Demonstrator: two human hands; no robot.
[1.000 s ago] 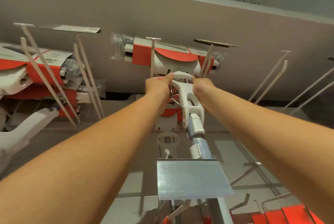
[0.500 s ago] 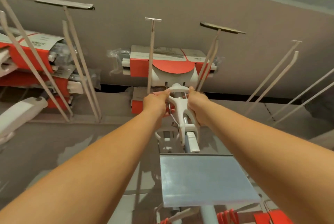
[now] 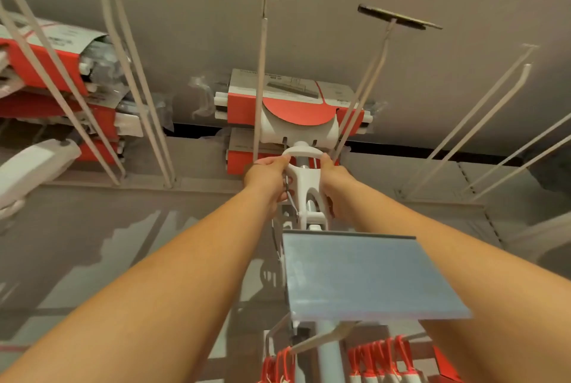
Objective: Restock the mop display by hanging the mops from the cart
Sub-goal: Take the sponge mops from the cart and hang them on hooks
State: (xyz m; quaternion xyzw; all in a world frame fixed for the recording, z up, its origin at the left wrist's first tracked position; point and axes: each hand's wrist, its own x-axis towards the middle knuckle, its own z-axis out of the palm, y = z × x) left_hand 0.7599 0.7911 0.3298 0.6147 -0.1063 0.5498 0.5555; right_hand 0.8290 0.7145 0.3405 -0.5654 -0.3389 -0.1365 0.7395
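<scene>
I look up at a grey display wall. A white mop (image 3: 304, 180) with a forked neck and a curved top piece points up at the wall, its pole running down toward me. My left hand (image 3: 268, 177) grips its left side and my right hand (image 3: 335, 183) grips its right side. Just above, a hung mop head in a red and white sleeve (image 3: 293, 107) sits against the wall between two long hooks (image 3: 262, 73). A grey price-tag plate (image 3: 367, 277) hides the mop's pole below my hands.
More red-sleeved mops (image 3: 52, 64) hang on hooks at the left, with a white handle (image 3: 31, 166) below them. Bare long hooks (image 3: 482, 117) stick out at the right. Red and white hanging items (image 3: 380, 361) show at the bottom.
The view has tilted and moved closer to the wall. Both hands have kept their hold and carried the mop's top up to just under the hung mop head.
</scene>
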